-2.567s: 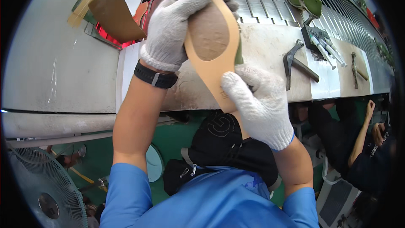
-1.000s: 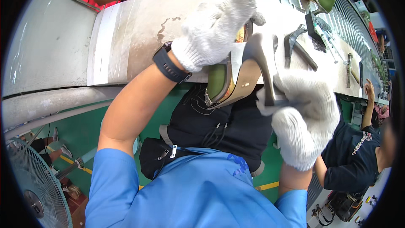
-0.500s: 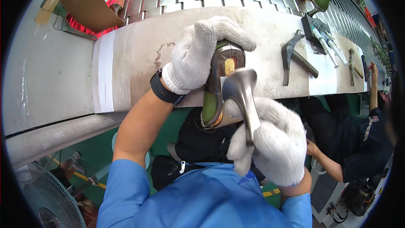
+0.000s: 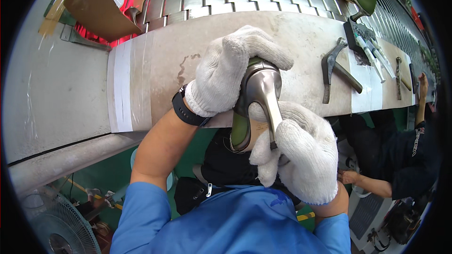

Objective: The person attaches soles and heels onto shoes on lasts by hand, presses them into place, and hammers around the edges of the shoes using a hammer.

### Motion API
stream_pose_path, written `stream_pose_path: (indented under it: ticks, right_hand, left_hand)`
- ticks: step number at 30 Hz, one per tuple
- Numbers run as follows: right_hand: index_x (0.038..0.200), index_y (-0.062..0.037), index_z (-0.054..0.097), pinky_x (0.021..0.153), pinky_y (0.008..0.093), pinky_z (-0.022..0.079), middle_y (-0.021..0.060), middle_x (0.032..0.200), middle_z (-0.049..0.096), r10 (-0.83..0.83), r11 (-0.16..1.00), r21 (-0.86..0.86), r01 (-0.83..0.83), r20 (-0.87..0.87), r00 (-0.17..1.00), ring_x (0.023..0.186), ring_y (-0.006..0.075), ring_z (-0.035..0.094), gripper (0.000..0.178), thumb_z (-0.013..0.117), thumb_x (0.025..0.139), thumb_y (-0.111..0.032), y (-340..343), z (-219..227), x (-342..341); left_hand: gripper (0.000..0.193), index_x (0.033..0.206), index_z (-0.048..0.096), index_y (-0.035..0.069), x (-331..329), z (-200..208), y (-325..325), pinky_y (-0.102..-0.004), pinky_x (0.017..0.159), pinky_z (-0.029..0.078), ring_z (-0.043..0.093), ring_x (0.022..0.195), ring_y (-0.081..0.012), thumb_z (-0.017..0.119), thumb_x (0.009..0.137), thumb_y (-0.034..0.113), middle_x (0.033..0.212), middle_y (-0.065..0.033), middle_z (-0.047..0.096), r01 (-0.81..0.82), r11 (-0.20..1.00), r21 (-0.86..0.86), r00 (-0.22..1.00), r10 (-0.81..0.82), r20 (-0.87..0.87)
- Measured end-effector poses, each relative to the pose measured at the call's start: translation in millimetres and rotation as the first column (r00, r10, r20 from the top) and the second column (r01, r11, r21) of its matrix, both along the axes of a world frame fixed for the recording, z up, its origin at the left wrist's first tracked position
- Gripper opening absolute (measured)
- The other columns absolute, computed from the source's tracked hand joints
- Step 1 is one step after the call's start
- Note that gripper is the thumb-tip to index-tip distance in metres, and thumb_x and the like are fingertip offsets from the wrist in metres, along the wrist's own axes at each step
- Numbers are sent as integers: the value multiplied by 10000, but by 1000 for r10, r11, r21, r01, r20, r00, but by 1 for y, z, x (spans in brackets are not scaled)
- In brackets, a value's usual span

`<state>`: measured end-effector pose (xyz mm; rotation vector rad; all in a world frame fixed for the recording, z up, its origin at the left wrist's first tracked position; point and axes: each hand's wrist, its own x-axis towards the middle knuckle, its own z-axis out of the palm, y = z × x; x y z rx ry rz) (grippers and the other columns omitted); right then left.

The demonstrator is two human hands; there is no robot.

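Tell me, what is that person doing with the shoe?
A person in white knit gloves holds a high-heeled shoe upside down over the edge of a workbench. The left hand grips the shoe's body, and the right hand is wrapped around the thin metallic heel. A hammer lies on the bench nearby.

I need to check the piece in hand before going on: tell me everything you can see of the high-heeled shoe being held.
The high-heeled shoe is held over the near edge of the workbench, heel toward the camera. Its back and tapering heel are glossy metallic grey-bronze; the inside lining looks olive green, with a tan insole edge showing. The left hand, in a white knit glove, wraps its upper part from above. The gloved right hand grips the slim heel from below. The toe end is hidden.
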<state>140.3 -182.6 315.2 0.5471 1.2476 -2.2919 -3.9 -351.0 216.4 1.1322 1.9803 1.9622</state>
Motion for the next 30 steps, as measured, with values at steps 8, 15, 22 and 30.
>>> stream_pose_path:
  ticks: [8,15,22,30]
  right_hand:
    - [1417,119,605,587,260,542,139,882,766,11,1000,-9,-11,11,1000,632,122,664,450,671,1105,-198,0,0,-3]
    - [1439,80,601,559,241,494,112,870,749,68,995,70,-71,34,997,613,82,620,470,685,1102,-237,-1,7,-6]
    - [1306,51,666,553,245,485,96,850,747,118,984,138,-117,0,993,614,69,612,384,699,1087,-264,0,10,-9]
    - [1134,53,747,453,230,400,22,687,650,321,809,582,-75,-333,887,488,64,532,345,611,1083,-261,16,-4,-31]
  left_hand:
    - [1164,1129,816,-2,1,6,-2,-375,946,549,699,1015,-248,62,1031,879,1135,-143,704,2,994,-107,1000,0,15]
    - [1133,1095,811,-12,-1,6,0,-384,958,540,693,1037,-254,88,1051,859,1129,-154,713,10,995,-98,1000,-10,3]
    - [913,1066,811,-24,1,3,1,-380,933,545,689,1032,-247,322,1127,745,1092,-158,729,32,997,64,999,-34,26]
    - [331,1066,806,-23,-9,26,12,-261,768,551,690,814,-107,608,1109,238,969,-47,767,28,997,-73,973,-10,232]
